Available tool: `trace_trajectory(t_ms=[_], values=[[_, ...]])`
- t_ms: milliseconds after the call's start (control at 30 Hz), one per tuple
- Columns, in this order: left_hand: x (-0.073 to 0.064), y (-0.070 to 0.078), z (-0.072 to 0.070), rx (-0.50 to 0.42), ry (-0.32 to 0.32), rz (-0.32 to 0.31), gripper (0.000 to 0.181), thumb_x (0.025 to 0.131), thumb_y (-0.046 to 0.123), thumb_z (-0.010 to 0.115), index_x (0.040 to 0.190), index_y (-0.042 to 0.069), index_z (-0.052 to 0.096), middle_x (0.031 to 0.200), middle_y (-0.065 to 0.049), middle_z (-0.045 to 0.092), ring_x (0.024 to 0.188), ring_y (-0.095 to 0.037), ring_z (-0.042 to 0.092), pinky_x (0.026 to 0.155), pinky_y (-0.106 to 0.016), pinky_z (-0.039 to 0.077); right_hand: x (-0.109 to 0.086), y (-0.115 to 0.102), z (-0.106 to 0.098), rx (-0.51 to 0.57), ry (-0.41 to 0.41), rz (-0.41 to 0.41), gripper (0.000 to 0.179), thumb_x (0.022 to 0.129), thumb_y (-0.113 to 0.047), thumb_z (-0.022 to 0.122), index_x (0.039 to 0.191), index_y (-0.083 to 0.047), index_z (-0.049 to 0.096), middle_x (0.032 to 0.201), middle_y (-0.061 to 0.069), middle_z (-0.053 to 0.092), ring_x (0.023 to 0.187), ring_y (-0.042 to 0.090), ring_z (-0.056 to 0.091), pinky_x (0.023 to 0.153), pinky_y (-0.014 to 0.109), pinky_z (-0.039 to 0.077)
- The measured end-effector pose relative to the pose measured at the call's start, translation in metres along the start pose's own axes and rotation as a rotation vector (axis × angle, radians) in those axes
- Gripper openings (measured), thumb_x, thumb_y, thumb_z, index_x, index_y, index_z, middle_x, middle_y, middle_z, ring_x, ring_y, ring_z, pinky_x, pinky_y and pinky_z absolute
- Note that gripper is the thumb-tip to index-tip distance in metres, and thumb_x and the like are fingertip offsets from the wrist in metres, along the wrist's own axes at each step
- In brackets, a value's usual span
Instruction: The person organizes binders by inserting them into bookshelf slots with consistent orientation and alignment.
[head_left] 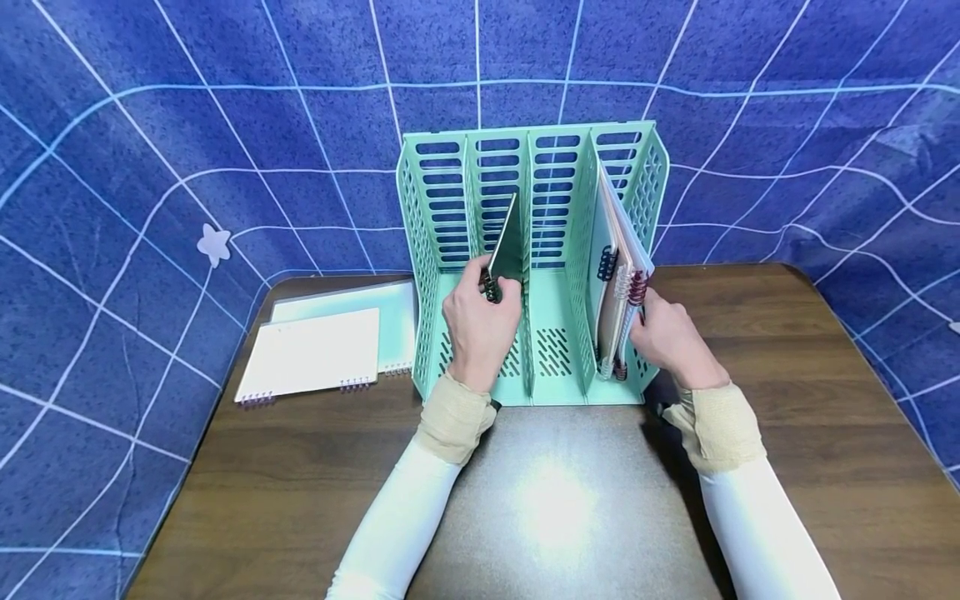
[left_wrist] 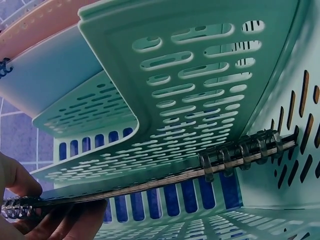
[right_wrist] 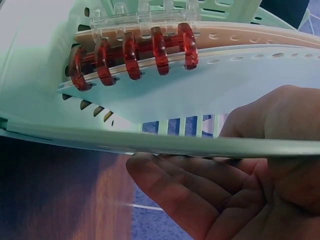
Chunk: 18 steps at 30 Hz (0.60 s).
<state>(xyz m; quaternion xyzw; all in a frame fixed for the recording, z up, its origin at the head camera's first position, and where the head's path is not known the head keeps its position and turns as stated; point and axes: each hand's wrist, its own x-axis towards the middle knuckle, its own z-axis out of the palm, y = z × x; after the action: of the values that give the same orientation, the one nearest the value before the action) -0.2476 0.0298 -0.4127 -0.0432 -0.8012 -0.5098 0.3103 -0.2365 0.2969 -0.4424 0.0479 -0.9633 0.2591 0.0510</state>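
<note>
A mint-green file rack (head_left: 551,396) with upright dividers stands on the table. My left hand (head_left: 482,321) pinches a dark-covered ring-bound notebook (head_left: 509,254), thumb on one face and fingers on the other. That notebook stands tilted in the second compartment from the left, beside the divider (left_wrist: 190,75), with its dark rings (left_wrist: 245,152) toward the front. At the rack's right side wall (right_wrist: 210,145), my right hand (head_left: 671,337) grips the edge, its fingers (right_wrist: 175,185) along the outer face. Close inside that wall, several ring-bound notebooks (head_left: 617,275) stand in the rightmost compartment, one with red rings (right_wrist: 131,55).
Left of the rack, a white-paged notebook (head_left: 315,354) lies overlapping a light-blue one (head_left: 395,321) on the wooden table (head_left: 300,483). A blue cloth with white grid lines (head_left: 247,125) hangs behind, with a star-shaped piece (head_left: 214,244) at the left.
</note>
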Motion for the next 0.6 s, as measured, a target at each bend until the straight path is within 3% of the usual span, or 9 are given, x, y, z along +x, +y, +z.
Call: trace_trajectory(t_ms=[600], values=[[0.0009,-0.0005,-0.0024,0.019,0.0,-0.03,0.031,0.089,0.018,0.066,0.12,0.017,0.072,0.095,-0.003,0.078,0.082,-0.014,0.073,0.073,-0.036,0.058,-0.0001,0.0003,0.0009,0.001,0.009,0.0,0.038,0.105,-0.02,0.039,0.126,0.009,0.052,0.099,0.034,0.064,0.085,0.046,0.061,0.077,0.061,0.048]])
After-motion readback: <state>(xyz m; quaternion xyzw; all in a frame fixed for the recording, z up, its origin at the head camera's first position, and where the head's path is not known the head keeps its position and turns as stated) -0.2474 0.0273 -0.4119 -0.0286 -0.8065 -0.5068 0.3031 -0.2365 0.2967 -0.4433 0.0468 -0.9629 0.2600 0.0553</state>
